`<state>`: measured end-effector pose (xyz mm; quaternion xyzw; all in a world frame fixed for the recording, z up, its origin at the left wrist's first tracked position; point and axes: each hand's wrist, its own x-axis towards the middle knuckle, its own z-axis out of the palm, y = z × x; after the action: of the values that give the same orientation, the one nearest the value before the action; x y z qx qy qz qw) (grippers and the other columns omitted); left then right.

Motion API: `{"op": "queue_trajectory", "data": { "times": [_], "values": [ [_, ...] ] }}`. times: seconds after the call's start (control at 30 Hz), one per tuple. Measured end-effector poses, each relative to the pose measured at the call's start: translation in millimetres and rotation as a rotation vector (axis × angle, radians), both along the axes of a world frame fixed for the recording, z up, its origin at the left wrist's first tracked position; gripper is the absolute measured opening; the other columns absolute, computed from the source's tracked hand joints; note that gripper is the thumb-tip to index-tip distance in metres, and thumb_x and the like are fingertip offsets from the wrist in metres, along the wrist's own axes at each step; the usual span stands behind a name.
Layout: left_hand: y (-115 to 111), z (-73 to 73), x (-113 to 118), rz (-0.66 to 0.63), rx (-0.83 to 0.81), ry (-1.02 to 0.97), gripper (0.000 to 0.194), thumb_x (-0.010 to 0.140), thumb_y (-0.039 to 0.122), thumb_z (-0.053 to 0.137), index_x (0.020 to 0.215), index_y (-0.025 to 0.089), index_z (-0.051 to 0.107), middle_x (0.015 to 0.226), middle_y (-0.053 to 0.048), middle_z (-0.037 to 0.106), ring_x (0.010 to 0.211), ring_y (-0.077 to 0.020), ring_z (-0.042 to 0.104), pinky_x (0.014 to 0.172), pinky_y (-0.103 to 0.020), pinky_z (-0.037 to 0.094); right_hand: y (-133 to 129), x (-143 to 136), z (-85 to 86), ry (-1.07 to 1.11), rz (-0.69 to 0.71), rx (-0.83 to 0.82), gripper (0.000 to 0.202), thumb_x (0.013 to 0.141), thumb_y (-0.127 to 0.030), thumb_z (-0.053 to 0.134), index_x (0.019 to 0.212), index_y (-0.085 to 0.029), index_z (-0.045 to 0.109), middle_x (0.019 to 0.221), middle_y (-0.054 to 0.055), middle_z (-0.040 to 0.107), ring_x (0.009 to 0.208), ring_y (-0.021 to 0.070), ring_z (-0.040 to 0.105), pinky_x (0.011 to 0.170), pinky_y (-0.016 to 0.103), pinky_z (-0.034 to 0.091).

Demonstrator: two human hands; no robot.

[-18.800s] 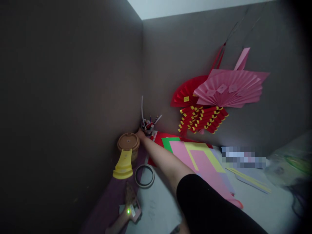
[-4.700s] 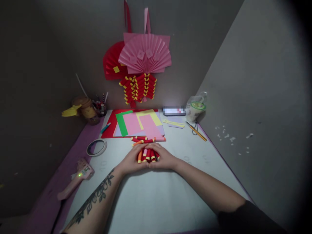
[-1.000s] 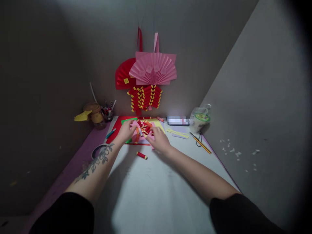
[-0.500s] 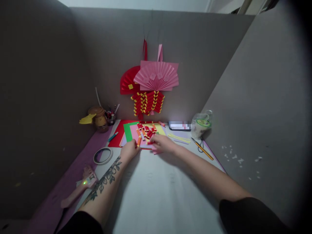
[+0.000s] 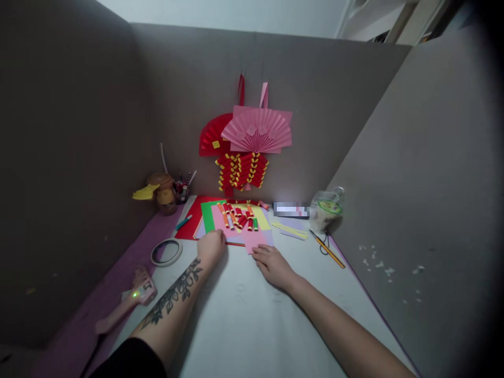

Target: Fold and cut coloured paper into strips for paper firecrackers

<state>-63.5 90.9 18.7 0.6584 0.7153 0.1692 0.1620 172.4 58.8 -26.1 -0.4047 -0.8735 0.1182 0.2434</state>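
My left hand [image 5: 211, 245] rests at the near edge of a stack of coloured paper sheets [image 5: 207, 213], its fingers curled; what they hold, if anything, is hidden. A thin red and green strip [image 5: 235, 243] shows beside its fingertips. My right hand [image 5: 274, 266] lies low over the table, fingers stretched out and touching the near corner of a small pink paper piece [image 5: 254, 240]. On the sheets, beyond both hands, lie several small rolled paper tubes [image 5: 241, 220], mostly red with yellow ends, others orange, green and pale.
Left: a tape roll [image 5: 166, 252], pink glue gun [image 5: 128, 304] with a lit green light, blue pen [image 5: 184, 222], brown jar [image 5: 165, 191]. Right: yellow paper strips [image 5: 289, 229], pencil [image 5: 331, 253], phone [image 5: 291, 210], bagged cup [image 5: 327, 210]. Paper fans [image 5: 258, 131] hang on the back wall.
My right hand has drawn back from the tubes towards me, onto the pink piece. An orange tube by my left fingers now lies with the others. The view has tilted up slightly.
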Motion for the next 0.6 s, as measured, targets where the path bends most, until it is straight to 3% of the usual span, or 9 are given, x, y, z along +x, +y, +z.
{"op": "queue_trajectory", "data": {
  "times": [0.13,0.2,0.3,0.37,0.43,0.53,0.6],
  "values": [
    [-32.5,-3.1,9.3,-0.038,-0.037,-0.203,0.029,0.087,0.032,0.047,0.100,0.015,0.066,0.108,-0.018,0.065,0.107,-0.0315,0.058,0.089,-0.041,0.042,7.9,2.8,-0.1,0.264,-0.022,-0.068,0.037,0.084,-0.019,0.049,0.117,-0.023,0.066,0.119,0.008,0.065,0.113,0.0236,0.057,0.101,0.046,0.042],
    [-46.7,-4.2,17.6,-0.090,-0.094,-0.332,0.031,0.088,0.036,0.048,0.104,0.016,0.065,0.104,-0.015,0.067,0.100,-0.0271,0.062,0.085,-0.036,0.046,8.7,6.6,9.2,0.466,-0.144,-0.185,0.034,0.084,-0.027,0.051,0.114,-0.023,0.067,0.119,0.008,0.066,0.112,0.0241,0.058,0.101,0.047,0.041],
    [-62.9,-6.6,31.4,-0.145,-0.289,-0.741,0.044,0.094,0.047,0.035,0.111,0.015,0.061,0.103,-0.014,0.068,0.091,-0.0209,0.067,0.076,-0.031,0.051,2.8,14.6,28.9,0.699,-0.279,-0.418,0.035,0.082,-0.039,0.057,0.110,-0.022,0.069,0.119,0.008,0.066,0.113,0.0269,0.058,0.103,0.048,0.039],
    [-70.2,-9.7,39.1,-0.088,-0.501,-1.255,0.047,0.093,0.051,0.036,0.112,0.014,0.058,0.110,-0.015,0.065,0.094,-0.0205,0.066,0.077,-0.032,0.052,-4.9,19.2,40.2,0.729,-0.238,-0.509,0.039,0.081,-0.043,0.061,0.114,-0.023,0.068,0.124,0.007,0.063,0.119,0.0274,0.053,0.106,0.047,0.035],
    [-74.7,-13.3,44.0,0.015,-0.644,-1.658,0.044,0.091,0.051,0.043,0.109,0.014,0.056,0.115,-0.016,0.062,0.098,-0.0205,0.065,0.078,-0.031,0.052,-15.1,21.3,47.2,0.719,-0.236,-0.480,0.043,0.081,-0.044,0.061,0.120,-0.025,0.064,0.134,0.007,0.055,0.127,0.0269,0.046,0.109,0.046,0.032],
    [-77.9,-15.4,44.5,0.086,-0.661,-1.803,0.044,0.091,0.054,0.040,0.105,0.015,0.056,0.118,-0.015,0.060,0.100,-0.0192,0.064,0.080,-0.030,0.052,-35.7,18.1,52.5,0.648,-0.218,-0.381,0.046,0.085,-0.041,0.057,0.128,-0.025,0.057,0.141,0.008,0.047,0.132,0.0248,0.040,0.110,0.045,0.031],
    [-78.8,-13.4,41.0,0.059,-0.640,-1.815,0.053,0.090,0.061,0.034,0.104,0.016,0.056,0.113,-0.015,0.062,0.095,-0.0191,0.064,0.082,-0.033,0.052,-51.6,13.2,55.9,0.524,-0.020,-0.403,0.042,0.089,-0.035,0.053,0.130,-0.027,0.056,0.139,0.007,0.049,0.130,0.0226,0.043,0.109,0.044,0.032]
  ]
}}
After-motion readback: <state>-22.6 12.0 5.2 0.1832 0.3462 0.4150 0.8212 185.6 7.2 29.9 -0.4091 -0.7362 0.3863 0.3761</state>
